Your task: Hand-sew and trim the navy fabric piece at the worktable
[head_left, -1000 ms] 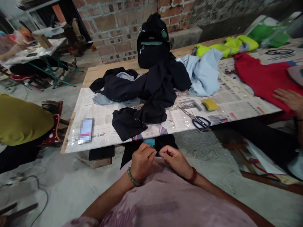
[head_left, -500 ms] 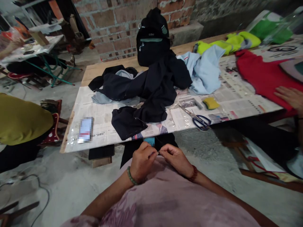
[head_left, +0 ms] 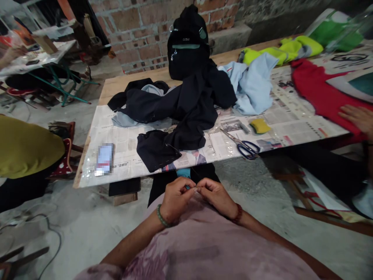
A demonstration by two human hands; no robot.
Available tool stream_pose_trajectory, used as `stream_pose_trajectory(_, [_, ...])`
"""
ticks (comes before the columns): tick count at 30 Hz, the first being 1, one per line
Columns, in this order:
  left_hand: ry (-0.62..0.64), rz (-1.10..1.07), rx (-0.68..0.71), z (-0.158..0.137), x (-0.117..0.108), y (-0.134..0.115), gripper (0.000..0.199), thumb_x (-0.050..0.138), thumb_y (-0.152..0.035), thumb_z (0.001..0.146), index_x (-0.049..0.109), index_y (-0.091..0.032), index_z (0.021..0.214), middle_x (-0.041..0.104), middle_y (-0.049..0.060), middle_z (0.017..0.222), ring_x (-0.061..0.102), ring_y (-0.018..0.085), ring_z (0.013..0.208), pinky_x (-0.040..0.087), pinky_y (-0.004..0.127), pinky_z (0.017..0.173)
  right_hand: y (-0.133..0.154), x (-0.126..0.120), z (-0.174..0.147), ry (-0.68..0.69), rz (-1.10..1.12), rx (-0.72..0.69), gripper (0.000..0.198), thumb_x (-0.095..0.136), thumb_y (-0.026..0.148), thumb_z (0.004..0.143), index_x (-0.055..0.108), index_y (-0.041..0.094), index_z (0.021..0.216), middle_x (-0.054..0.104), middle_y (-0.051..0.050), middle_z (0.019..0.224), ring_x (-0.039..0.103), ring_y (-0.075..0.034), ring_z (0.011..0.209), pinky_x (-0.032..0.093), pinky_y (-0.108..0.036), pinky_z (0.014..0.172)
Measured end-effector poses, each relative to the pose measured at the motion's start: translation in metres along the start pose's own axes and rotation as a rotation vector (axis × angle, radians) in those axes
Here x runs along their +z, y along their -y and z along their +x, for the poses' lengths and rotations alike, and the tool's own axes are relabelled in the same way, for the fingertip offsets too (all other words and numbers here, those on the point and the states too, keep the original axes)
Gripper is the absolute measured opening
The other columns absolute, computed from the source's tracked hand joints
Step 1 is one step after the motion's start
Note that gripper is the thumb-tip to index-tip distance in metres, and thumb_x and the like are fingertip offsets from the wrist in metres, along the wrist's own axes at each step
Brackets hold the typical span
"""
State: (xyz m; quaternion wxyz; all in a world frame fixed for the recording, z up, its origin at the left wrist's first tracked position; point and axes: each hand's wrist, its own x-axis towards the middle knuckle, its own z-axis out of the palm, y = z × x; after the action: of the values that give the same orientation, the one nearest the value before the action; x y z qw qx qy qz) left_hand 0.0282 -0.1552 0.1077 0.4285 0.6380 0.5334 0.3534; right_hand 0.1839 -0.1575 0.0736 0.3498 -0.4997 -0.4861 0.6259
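My left hand (head_left: pixel 176 200), with a green beaded bracelet at the wrist, is closed in a pinch above my lap. Its fingertips meet those of my right hand (head_left: pixel 216 197), also pinched, with a dark red bracelet. Whatever lies between the fingertips is too small to make out. Just beyond them, on the table's near edge, dark navy cloth (head_left: pixel 186 112) lies crumpled, with pale stitches along its edges. Scissors (head_left: pixel 243 146) with dark blue handles rest to the right of the cloth, apart from both hands.
The newspaper-covered table (head_left: pixel 128 155) also bears a phone (head_left: pixel 104 159), a yellow sponge (head_left: pixel 260 126), light blue cloth (head_left: pixel 253 85), a black backpack (head_left: pixel 188 50) and a neon yellow garment (head_left: pixel 279 54). At right, another person's hand (head_left: pixel 357 118) lies on red cloth (head_left: pixel 323 89). Someone in olive (head_left: pixel 29 147) sits at left.
The fingertips of both hands have drawn closer together and shifted their pinch slightly. The things on the table stay where they were.
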Motion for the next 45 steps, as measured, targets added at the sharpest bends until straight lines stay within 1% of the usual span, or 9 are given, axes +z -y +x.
stream_pose_trajectory(3, [-0.010, 0.043, -0.037, -0.001, 0.001, 0.000, 0.005, 0.059, -0.018, 0.072, 0.061, -0.016, 0.068, 0.059, -0.001, 0.065, 0.046, 0.005, 0.048, 0.037, 0.016, 0.043, 0.000, 0.000, 0.000, 0.002, 0.005, 0.002, 0.018, 0.055, 0.034, 0.075, 0.053, 0.017, 0.068, 0.043, 0.004, 0.057, 0.035, -0.007, 0.052, 0.030, -0.020, 0.047])
stream_pose_trajectory(6, [-0.032, 0.098, -0.027, -0.001, 0.001, -0.001, 0.006, 0.058, -0.018, 0.072, 0.060, -0.016, 0.067, 0.057, -0.003, 0.061, 0.044, 0.005, 0.046, 0.036, 0.016, 0.043, -0.002, 0.000, 0.000, -0.012, -0.009, -0.004, 0.018, 0.054, 0.034, 0.075, 0.053, 0.017, 0.068, 0.042, 0.004, 0.057, 0.034, -0.007, 0.052, 0.029, -0.020, 0.046])
stream_pose_trajectory(8, [-0.051, 0.107, -0.032, -0.001, 0.000, -0.002, 0.002, 0.058, -0.017, 0.072, 0.060, -0.017, 0.072, 0.058, -0.003, 0.061, 0.044, 0.004, 0.045, 0.036, 0.015, 0.043, -0.003, 0.000, 0.000, -0.015, -0.009, 0.000, 0.019, 0.054, 0.035, 0.076, 0.053, 0.017, 0.068, 0.041, 0.004, 0.057, 0.034, -0.007, 0.051, 0.028, -0.020, 0.046])
stream_pose_trajectory(12, [-0.066, 0.039, -0.079, 0.000, 0.001, -0.001, 0.025, 0.058, -0.015, 0.071, 0.053, -0.017, 0.095, 0.062, -0.003, 0.070, 0.046, 0.003, 0.045, 0.037, 0.014, 0.044, -0.004, -0.001, -0.001, -0.008, 0.001, 0.012, 0.022, 0.055, 0.038, 0.076, 0.053, 0.017, 0.069, 0.041, 0.004, 0.057, 0.033, -0.007, 0.051, 0.028, -0.020, 0.047])
stream_pose_trajectory(16, [-0.054, 0.019, -0.059, -0.001, 0.001, 0.000, 0.033, 0.056, -0.014, 0.072, 0.047, -0.018, 0.103, 0.060, -0.004, 0.070, 0.044, 0.003, 0.045, 0.036, 0.014, 0.046, -0.005, -0.002, -0.001, -0.005, 0.011, 0.024, 0.022, 0.055, 0.039, 0.075, 0.053, 0.017, 0.070, 0.040, 0.005, 0.057, 0.033, -0.007, 0.051, 0.028, -0.020, 0.048])
stream_pose_trajectory(24, [-0.061, 0.048, -0.038, -0.001, 0.001, 0.002, 0.033, 0.053, -0.014, 0.073, 0.045, -0.018, 0.105, 0.058, -0.005, 0.072, 0.041, 0.003, 0.046, 0.035, 0.015, 0.047, -0.008, -0.005, -0.001, -0.015, 0.051, 0.044, 0.022, 0.056, 0.039, 0.075, 0.053, 0.017, 0.072, 0.037, 0.006, 0.056, 0.030, -0.006, 0.049, 0.025, -0.020, 0.046])
stream_pose_trajectory(30, [-0.062, 0.062, -0.043, -0.001, 0.001, 0.002, 0.033, 0.053, -0.014, 0.073, 0.045, -0.018, 0.105, 0.058, -0.005, 0.072, 0.041, 0.003, 0.046, 0.035, 0.016, 0.048, -0.006, -0.009, -0.002, -0.057, 0.021, 0.057, 0.020, 0.056, 0.037, 0.074, 0.053, 0.017, 0.071, 0.039, 0.005, 0.054, 0.033, -0.007, 0.050, 0.027, -0.020, 0.046])
stream_pose_trajectory(39, [-0.067, 0.065, -0.057, -0.002, 0.001, 0.002, 0.033, 0.053, -0.015, 0.073, 0.045, -0.018, 0.105, 0.057, -0.005, 0.072, 0.041, 0.003, 0.046, 0.036, 0.016, 0.049, -0.017, -0.022, -0.002, -0.114, 0.048, 0.017, 0.023, 0.057, 0.039, 0.075, 0.053, 0.017, 0.071, 0.040, 0.005, 0.056, 0.032, -0.006, 0.049, 0.027, -0.020, 0.046])
stream_pose_trajectory(45, [-0.070, 0.079, -0.037, -0.002, 0.002, 0.001, 0.032, 0.051, -0.014, 0.074, 0.046, -0.018, 0.104, 0.056, -0.005, 0.071, 0.042, 0.003, 0.047, 0.036, 0.016, 0.049, -0.016, -0.023, -0.001, -0.134, 0.087, 0.032, 0.025, 0.059, 0.041, 0.073, 0.053, 0.017, 0.069, 0.040, 0.005, 0.054, 0.031, -0.006, 0.047, 0.025, -0.020, 0.044])
